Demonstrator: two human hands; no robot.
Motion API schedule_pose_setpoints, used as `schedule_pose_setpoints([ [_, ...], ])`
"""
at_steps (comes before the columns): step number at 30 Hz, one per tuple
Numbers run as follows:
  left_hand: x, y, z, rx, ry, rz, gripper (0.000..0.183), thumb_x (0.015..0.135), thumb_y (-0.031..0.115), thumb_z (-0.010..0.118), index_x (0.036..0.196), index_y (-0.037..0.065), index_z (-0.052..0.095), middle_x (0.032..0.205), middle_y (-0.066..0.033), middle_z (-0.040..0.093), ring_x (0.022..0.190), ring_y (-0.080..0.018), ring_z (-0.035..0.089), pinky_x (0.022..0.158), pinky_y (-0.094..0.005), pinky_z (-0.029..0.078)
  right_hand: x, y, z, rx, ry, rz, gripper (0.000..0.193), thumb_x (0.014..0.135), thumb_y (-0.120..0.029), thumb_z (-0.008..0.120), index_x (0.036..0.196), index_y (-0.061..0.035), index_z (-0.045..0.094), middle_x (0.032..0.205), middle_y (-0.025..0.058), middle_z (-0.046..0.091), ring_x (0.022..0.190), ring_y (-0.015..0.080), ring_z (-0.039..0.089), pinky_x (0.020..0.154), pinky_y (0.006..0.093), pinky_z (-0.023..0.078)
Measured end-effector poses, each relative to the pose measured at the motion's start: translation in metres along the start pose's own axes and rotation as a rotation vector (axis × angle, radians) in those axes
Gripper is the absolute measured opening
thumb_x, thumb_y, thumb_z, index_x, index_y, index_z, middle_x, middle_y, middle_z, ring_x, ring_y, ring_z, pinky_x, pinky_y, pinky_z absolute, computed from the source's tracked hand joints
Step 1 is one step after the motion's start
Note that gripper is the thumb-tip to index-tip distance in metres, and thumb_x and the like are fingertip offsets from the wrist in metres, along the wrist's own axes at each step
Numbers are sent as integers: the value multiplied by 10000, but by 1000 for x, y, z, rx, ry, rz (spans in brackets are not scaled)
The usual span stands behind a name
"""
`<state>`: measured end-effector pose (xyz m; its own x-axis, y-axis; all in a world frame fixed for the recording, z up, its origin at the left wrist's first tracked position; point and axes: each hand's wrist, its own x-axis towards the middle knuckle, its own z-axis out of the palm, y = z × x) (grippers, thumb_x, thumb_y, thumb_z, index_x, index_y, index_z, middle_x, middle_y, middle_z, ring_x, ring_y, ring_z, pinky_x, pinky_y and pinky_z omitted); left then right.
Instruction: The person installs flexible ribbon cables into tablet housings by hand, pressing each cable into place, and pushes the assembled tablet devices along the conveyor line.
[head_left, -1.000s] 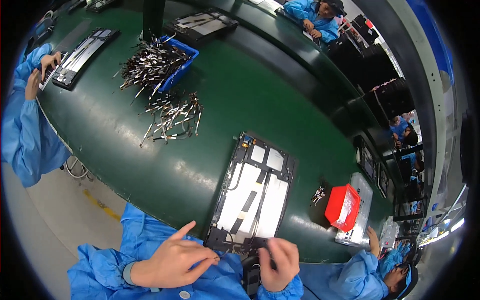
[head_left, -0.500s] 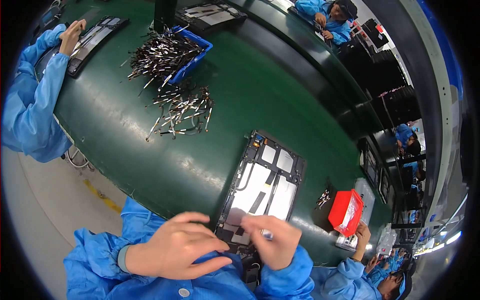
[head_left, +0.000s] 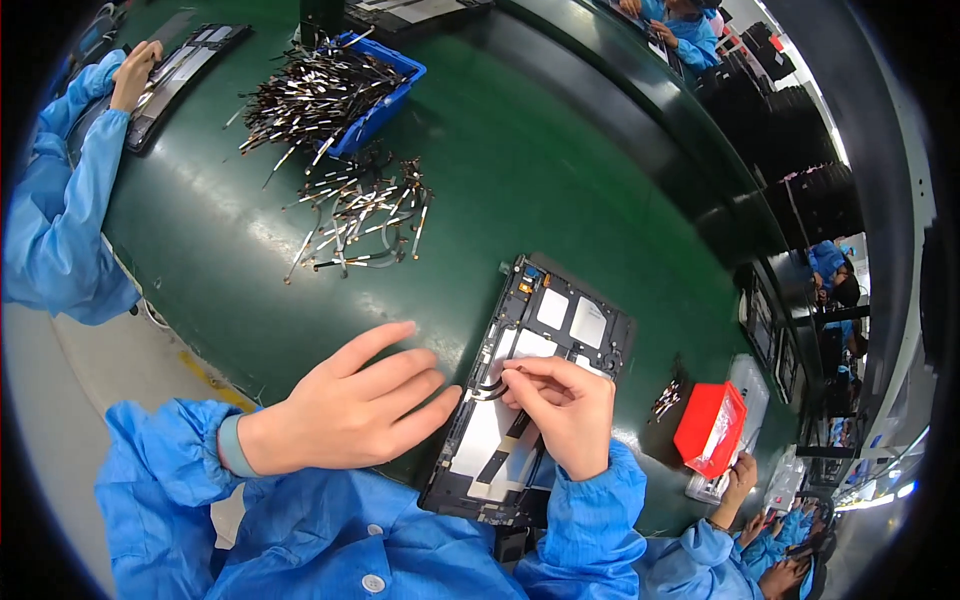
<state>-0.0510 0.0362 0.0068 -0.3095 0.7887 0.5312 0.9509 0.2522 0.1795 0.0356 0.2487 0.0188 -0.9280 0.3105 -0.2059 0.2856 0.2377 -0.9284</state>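
Our right hand (head_left: 560, 415) pinches a thin dark cable (head_left: 490, 390) down onto the open tablet chassis (head_left: 530, 390), which lies on the green tabletop (head_left: 520, 180) at our edge. Left hand (head_left: 345, 410) is flat and released, bracing the chassis side. Looks like the cable-seating step; next move calls for steady pressing along the channel. Spare cables (head_left: 360, 215) and a blue bin (head_left: 380, 95) sit further out.

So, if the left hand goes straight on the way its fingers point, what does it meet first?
Probably the open black tablet frame: the left hand points right, fingertips already at its left edge, close to the right hand. Depth is unclear.
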Motion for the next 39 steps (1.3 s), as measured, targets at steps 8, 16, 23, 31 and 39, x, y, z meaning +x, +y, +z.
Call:
schedule_pose_setpoints([
  [8,15,-13,10,32,-47,260,231,712,156,600,909,59,673,860,-36,637,937,-170,598,992,-380,474,0,1,1,55,14,20,127,855,-12,698,975,26,708,850,97,717,736,132,702,636,224,558],
  [16,28,-23,10,-32,-115,391,229,699,156,609,895,46,654,783,-30,606,882,-181,586,958,-365,490,1,5,0,87,18,17,120,851,-2,693,968,20,706,836,98,712,728,125,699,609,227,553],
  [23,34,-26,5,-69,-223,386,231,724,124,617,948,121,677,728,-7,574,814,-159,595,863,-356,524,1,4,0,84,-5,-7,104,856,9,676,957,21,699,829,101,698,706,134,695,598,231,552],
  [31,21,-7,8,-65,-131,294,224,676,120,630,887,67,683,676,-2,517,691,-157,576,837,-339,555,0,12,-3,97,17,-47,140,841,18,685,978,13,711,828,91,685,654,118,676,550,222,527],
  [39,13,44,28,-72,-50,148,93,720,135,613,764,56,590,775,-34,555,801,-172,613,860,-316,553,1,11,-2,98,29,-100,150,848,-1,696,996,19,713,834,76,654,608,99,647,505,209,509],
])
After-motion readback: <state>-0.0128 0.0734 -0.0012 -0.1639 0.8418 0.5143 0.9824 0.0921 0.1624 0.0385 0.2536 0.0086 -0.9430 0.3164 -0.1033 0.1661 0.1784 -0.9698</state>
